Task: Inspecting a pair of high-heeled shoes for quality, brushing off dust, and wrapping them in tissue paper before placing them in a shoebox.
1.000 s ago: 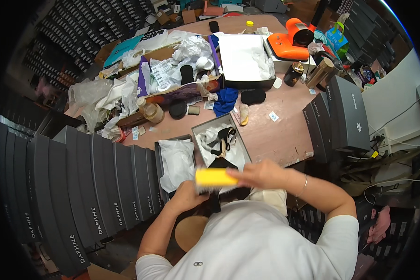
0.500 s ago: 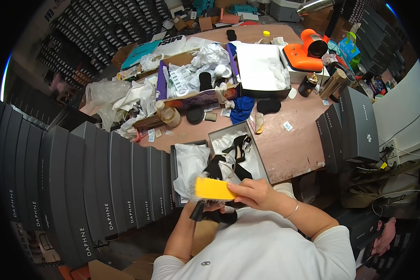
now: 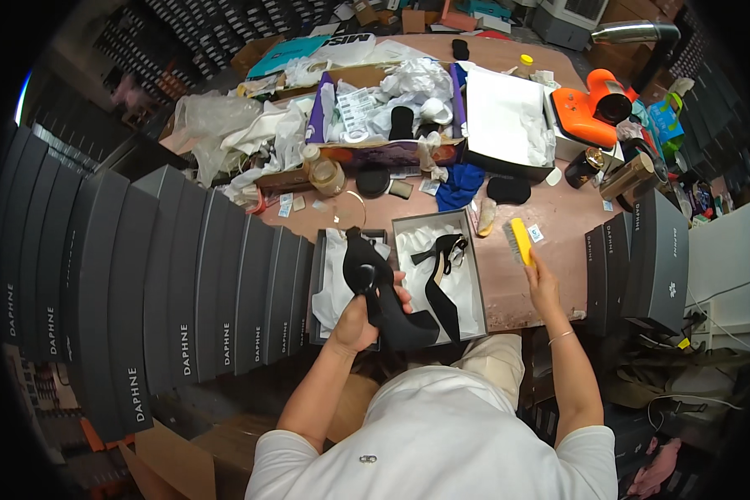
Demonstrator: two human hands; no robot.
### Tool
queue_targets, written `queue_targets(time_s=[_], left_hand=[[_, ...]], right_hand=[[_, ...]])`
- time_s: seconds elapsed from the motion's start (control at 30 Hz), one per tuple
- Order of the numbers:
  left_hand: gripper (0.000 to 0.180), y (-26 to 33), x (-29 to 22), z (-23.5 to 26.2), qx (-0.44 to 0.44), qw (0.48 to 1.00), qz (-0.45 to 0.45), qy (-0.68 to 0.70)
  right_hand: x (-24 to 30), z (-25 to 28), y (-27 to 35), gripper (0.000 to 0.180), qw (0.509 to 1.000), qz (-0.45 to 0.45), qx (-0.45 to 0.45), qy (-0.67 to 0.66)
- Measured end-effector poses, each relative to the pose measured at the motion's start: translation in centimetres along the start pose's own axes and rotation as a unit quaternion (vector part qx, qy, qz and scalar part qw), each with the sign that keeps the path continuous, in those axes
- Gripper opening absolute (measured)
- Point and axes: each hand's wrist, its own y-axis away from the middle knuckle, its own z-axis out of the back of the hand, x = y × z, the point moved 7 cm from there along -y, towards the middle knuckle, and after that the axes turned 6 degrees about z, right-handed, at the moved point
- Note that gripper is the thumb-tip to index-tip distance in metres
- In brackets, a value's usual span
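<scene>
My left hand (image 3: 355, 327) grips a black high-heeled shoe (image 3: 402, 327), holding it tilted above the grey box parts, its fingers wrapped round it. To the right, over the table, my right hand (image 3: 545, 287) holds a yellow-backed brush (image 3: 520, 238) with pale bristles by one end. A second black shoe (image 3: 443, 307) with a strap lies on white paper in an open grey shoebox (image 3: 476, 287). Left of that box sits another shallow grey box part (image 3: 317, 293) lined with crumpled white tissue (image 3: 333, 271), partly hidden by my left hand and the shoe.
Grey shoeboxes (image 3: 171, 275) stand in a long row at the left; several more (image 3: 658, 258) stand at the right. Behind are a purple box (image 3: 317, 121) of crumpled paper, a glass jar (image 3: 327, 177), a blue cloth (image 3: 457, 187), a white-lined box (image 3: 508, 117) and an orange device (image 3: 583, 121).
My right hand has carried the brush away from the shoe, over to the right side of the table. My left hand has raised the shoe forward, above the boxes.
</scene>
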Motion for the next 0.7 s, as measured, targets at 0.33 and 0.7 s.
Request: queue_targets(time_s=[0.33,0.7], left_hand=[[0.055,-0.6,1.2,0.5,-0.031,0.994,0.038,0.1],[0.017,2.0,1.1,-2.9,-0.013,0.725,0.015,-0.688]], right_hand=[[16.6,-2.0,-3.1,0.044,0.97,0.156,0.126,-0.137],[24.3,-10.9,2.0,0.079,0.839,0.109,0.518,-0.128]])
